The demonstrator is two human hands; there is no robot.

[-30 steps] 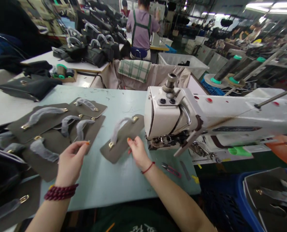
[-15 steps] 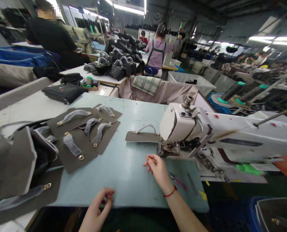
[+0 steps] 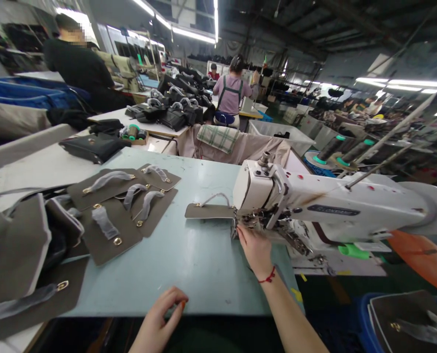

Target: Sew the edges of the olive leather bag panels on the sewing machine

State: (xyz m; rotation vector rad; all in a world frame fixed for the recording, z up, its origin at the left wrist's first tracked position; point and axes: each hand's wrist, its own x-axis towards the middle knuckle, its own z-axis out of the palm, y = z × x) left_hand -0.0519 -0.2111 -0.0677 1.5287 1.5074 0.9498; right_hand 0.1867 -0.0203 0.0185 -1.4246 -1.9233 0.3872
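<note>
Four panels [image 3: 111, 235] on table [image 3: 181, 274], fifth panel [image 3: 209, 211] at sewing machine [image 3: 332, 206]; right hand [image 3: 255, 250] open beside machine foot [image 3: 249, 220], left hand [image 3: 158, 318] half-open, empty.

Sewing machine head [image 3: 262, 189] blocks right hand's [image 3: 255, 250] far path; pale-green tabletop [image 3: 174, 264] lies between left hand [image 3: 159, 318] and bag panels [image 3: 111, 215].

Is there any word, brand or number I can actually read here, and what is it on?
Sewing machine arm, dark nameplate: light lettering, too blurred to quote with certainty.
Nothing else in view can be read.
</note>
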